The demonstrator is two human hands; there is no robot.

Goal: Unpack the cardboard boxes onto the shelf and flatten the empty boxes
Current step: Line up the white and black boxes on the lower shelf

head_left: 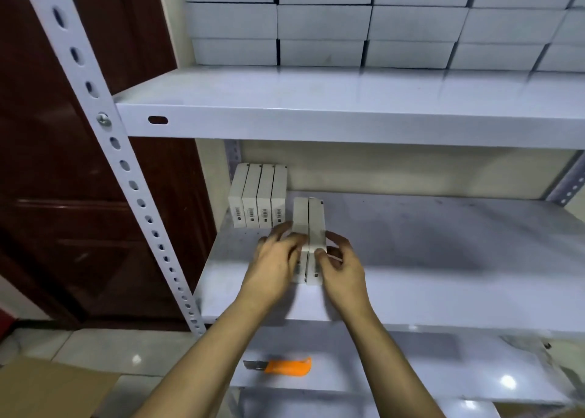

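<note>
Two slim white product boxes point(309, 224) stand side by side on the middle shelf point(427, 259) of a white metal rack. My left hand point(274, 259) grips their left side, and my right hand point(340, 264) grips their right side, thumb on the near end. Just behind and to the left, a row of several identical white boxes point(258, 196) with barcodes stands against the back left corner. A flap of a brown cardboard box point(47, 389) shows at the bottom left on the floor.
An orange utility knife point(281, 366) lies on the lower shelf point(411, 370). The upper shelf point(348, 101) carries stacked white cartons point(364, 22). A slotted rack post point(126, 171) runs down the left, with a dark wooden door point(47, 164) behind it.
</note>
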